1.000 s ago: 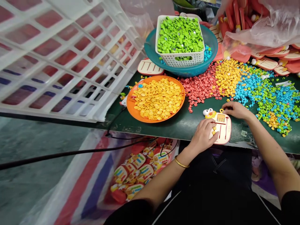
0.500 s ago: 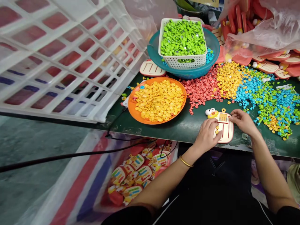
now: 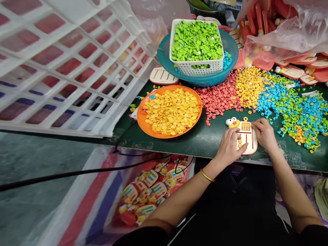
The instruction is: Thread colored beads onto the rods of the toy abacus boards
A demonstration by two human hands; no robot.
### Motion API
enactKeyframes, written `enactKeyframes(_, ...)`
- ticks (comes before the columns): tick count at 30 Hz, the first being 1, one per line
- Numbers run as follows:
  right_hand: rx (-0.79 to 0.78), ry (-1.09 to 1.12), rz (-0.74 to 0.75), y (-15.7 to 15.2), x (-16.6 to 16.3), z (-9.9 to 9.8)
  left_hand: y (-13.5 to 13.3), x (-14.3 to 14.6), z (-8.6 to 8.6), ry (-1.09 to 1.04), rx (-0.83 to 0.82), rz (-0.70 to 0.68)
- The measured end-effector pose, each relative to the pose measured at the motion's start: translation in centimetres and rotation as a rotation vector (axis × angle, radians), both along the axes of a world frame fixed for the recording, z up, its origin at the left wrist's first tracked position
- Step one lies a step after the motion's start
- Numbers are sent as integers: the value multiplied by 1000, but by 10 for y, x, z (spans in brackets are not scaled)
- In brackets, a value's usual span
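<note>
A small cream toy board [image 3: 249,139] with a yellow duck head [image 3: 232,122] and red slots lies at the near edge of the green table [image 3: 205,140]. My left hand [image 3: 228,147] rests on its left side, fingers curled over several small yellow beads on the board. From the right, my right hand [image 3: 263,134] reaches in, its fingers pinched at the top of the board. What it pinches is too small to make out. Loose heaps of red pieces [image 3: 217,97], yellow pieces [image 3: 248,85], and blue and green pieces [image 3: 294,106] lie just beyond the board.
An orange plate [image 3: 142,125] of yellow discs sits left of the board. Behind, a white basket [image 3: 197,66] of green parts stands in a teal bowl [image 3: 164,56]. White crates [image 3: 64,61] fill the left. A striped bag [image 3: 102,201] of finished toys lies below. Red boards in plastic [image 3: 287,37] are at the back right.
My right hand has drawn back from the table beyond the board onto its top right part. My left hand stays on the board, with small yellow beads now showing beside its fingers.
</note>
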State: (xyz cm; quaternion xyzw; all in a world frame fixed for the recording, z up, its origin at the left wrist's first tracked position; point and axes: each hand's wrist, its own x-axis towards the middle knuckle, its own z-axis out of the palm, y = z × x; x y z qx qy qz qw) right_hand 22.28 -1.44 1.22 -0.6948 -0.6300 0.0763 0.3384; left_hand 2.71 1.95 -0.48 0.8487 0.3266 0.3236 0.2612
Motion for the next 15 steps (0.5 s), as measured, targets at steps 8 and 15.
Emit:
enactKeyframes(8,46,-118,112,-1,10,2,2,0,5,23,-25,-37)
enactKeyframes(15,-2,-44,41,4,5,13,2,1,4,-1,-41,-32)
